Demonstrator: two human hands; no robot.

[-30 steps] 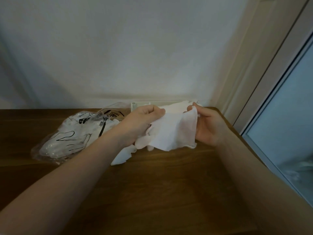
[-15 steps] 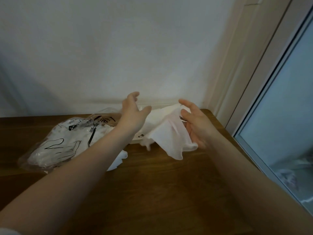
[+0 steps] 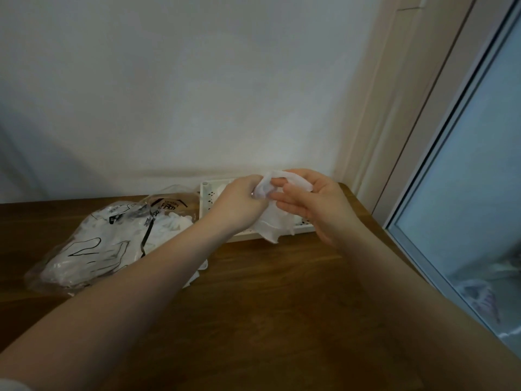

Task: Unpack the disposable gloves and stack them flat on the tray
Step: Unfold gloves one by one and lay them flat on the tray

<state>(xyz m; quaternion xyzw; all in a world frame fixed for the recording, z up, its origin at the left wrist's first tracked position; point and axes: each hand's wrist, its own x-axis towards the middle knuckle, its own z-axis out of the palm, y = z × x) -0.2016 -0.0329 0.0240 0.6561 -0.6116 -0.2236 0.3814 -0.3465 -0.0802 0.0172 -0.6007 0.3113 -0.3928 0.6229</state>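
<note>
Left hand: left hand (image 3: 239,204), centre of frame, fingers curled round the bunched top edge of a thin, white, translucent plastic disposable glove (image 3: 272,218).
Right hand: right hand (image 3: 313,204), right of centre, palm turned inward; thumb hooked over the glove's upper edge, pinching it, fingers (image 3: 284,205) lying fairly straight against the film.
Glove, position: held between both hands, hanging crumpled over the near edge of the tray, lower end drooping toward the table.
Tray: white, rectangular, perforated plastic tray (image 3: 207,198), centre of frame against the wall; interior largely hidden behind the hands, so its contents cannot be told.
Pack: clear crinkled plastic bag printed with black hand outlines (image 3: 93,246), left of centre, lying on the table with more white gloves bunched inside and at its mouth.
Table: dark brown wooden table (image 3: 282,292), filling the lower frame.
Step in hand (judged): spreading one glove flat before laying it on the tray.
Method advised: draw the two hands apart along the cuff to take out the bunching; let the film hang and settle; lower it fingers-end first into the tray, then smooth with a flat palm.
Risk: thin film likely clings and refolds; a hurried release may leave creases.
</note>
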